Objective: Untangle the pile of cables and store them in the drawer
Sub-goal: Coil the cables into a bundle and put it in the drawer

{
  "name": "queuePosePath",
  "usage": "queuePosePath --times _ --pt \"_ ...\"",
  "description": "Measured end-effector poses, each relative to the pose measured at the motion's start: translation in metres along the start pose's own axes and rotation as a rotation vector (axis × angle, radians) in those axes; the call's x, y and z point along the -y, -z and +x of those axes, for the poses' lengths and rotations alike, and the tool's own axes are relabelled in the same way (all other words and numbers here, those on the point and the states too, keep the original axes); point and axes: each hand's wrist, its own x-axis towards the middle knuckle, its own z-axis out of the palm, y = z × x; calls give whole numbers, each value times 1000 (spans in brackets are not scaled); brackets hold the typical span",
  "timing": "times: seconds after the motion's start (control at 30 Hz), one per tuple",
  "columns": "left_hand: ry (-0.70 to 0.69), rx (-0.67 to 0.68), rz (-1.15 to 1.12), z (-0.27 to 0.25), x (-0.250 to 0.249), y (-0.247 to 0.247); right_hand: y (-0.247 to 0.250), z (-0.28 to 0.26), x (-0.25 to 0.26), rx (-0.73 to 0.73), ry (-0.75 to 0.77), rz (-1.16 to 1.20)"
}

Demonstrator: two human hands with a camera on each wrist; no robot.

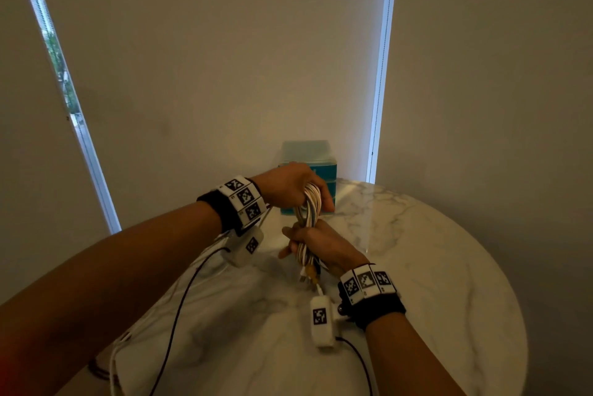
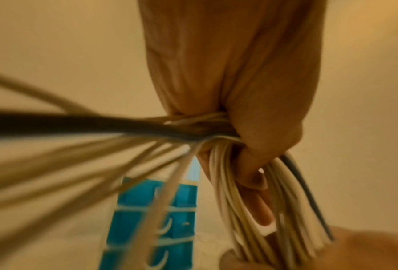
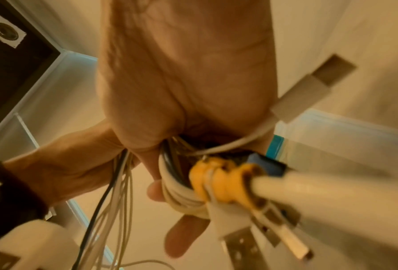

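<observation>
While both hands are raised above the round white marble table (image 1: 433, 267), they hold one bundle of mostly white cables (image 1: 308, 228) between them. The left hand (image 1: 288, 185) has its fingers curled around the upper loop of the bundle, and in the left wrist view the strands pass through the closed fist (image 2: 251, 113) and hang down from it; one dark cable (image 2: 54, 124) runs among the white ones. The right hand (image 1: 324, 246) grips the lower part of the same bundle, with its fingers wrapped around it. In the right wrist view, yellow plug ends (image 3: 219, 180), a blue one (image 3: 265, 164) and flat metal USB connectors (image 3: 244, 244) stick out below this hand. Behind the hands, a small blue plastic drawer unit (image 1: 324, 171) stands on the far edge of the table, and its drawers look closed in the left wrist view (image 2: 142, 228).
</observation>
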Motion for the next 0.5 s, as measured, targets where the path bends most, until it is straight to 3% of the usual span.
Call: queuePosePath --times 0.33,0.43,0.5 --pt "-236 239 1064 5 -17 35 -11 -8 10 44 1 181" --pt "-315 260 1212 8 -21 33 -12 -11 13 73 25 133" --pt "-316 199 1160 12 -21 31 -13 -11 16 62 54 124"
